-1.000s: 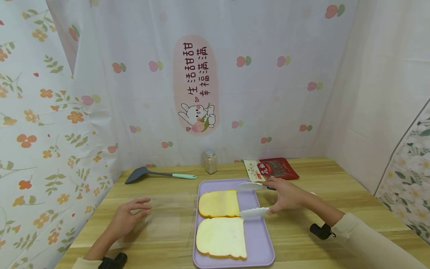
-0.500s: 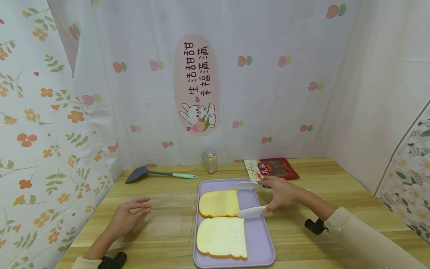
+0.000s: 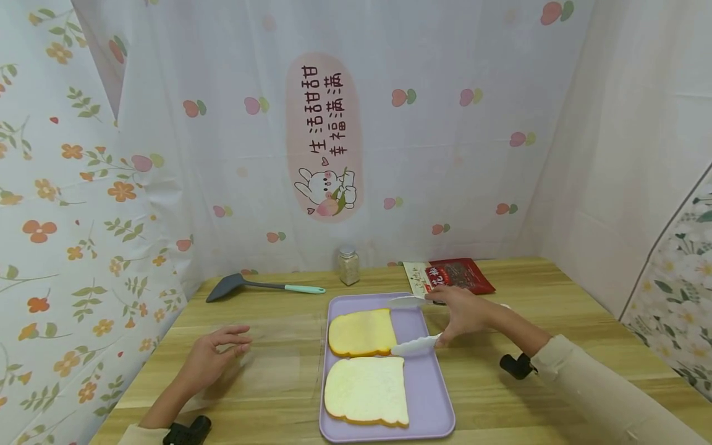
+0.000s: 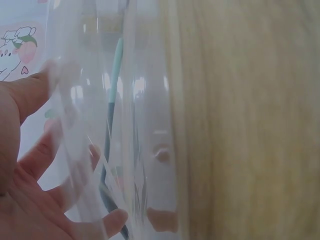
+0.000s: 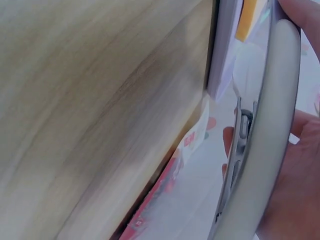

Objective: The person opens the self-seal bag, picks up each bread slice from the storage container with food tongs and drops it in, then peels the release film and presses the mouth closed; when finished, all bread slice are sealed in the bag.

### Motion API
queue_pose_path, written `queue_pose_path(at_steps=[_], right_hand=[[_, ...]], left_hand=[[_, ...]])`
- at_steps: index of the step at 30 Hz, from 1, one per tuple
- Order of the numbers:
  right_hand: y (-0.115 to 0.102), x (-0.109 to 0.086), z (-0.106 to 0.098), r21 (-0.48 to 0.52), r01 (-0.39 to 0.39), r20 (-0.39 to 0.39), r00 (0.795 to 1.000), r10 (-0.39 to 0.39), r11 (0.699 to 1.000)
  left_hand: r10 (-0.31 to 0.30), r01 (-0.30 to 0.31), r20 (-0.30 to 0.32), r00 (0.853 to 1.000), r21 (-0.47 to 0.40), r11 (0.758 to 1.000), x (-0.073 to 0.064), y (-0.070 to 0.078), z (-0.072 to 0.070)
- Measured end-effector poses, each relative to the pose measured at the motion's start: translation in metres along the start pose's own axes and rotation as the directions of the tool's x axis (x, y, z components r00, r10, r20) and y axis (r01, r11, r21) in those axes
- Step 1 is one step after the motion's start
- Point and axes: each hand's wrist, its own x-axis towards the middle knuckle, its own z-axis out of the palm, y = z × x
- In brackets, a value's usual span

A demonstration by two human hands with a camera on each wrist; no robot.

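Observation:
My right hand (image 3: 464, 315) holds a pair of tongs (image 3: 416, 346) with white scalloped heads. The tongs are spread, one head beyond the far right corner of a yellow-topped bread slice (image 3: 363, 334), the other at its near right corner; whether they touch it I cannot tell. A paler bread slice (image 3: 366, 391) lies nearer me. Both slices are on a lilac tray (image 3: 431, 408). My left hand (image 3: 208, 361) is beside a clear plastic box (image 3: 278, 364), fingers loosely spread along its side, as the left wrist view shows. The tongs' pale handle (image 5: 272, 120) fills much of the right wrist view.
A dark spatula (image 3: 228, 287) with a mint handle lies at the back left. A small lidded jar (image 3: 348, 269) stands behind the tray, and a red and cream spice packet (image 3: 461, 276) lies at the back right. Patterned curtains (image 3: 445, 154) enclose the wooden table (image 3: 500, 402).
My right hand and the tongs have shifted slightly left, bringing the heads closer around the right end of the yellow slice. The left hand stays in place.

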Motion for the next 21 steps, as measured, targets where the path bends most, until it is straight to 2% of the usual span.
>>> queue_pose_path(at_steps=[12,16,21], right_hand=[[-0.009,0.024,0.002,-0.022,0.058,0.077,0.995,-0.056,0.998],[-0.011,0.031,0.006,0.01,0.118,0.079,0.99,-0.119,0.993],[-0.01,0.034,0.009,0.049,0.133,0.071,0.988,-0.136,0.99]], left_hand=[[0.01,-0.01,0.002,1.0,-0.013,1.0,0.001,-0.003,0.002],[-0.005,0.005,0.004,1.0,-0.012,1.0,0.001,-0.002,0.002],[-0.006,0.006,0.004,1.0,-0.02,1.0,0.002,-0.002,0.001]])
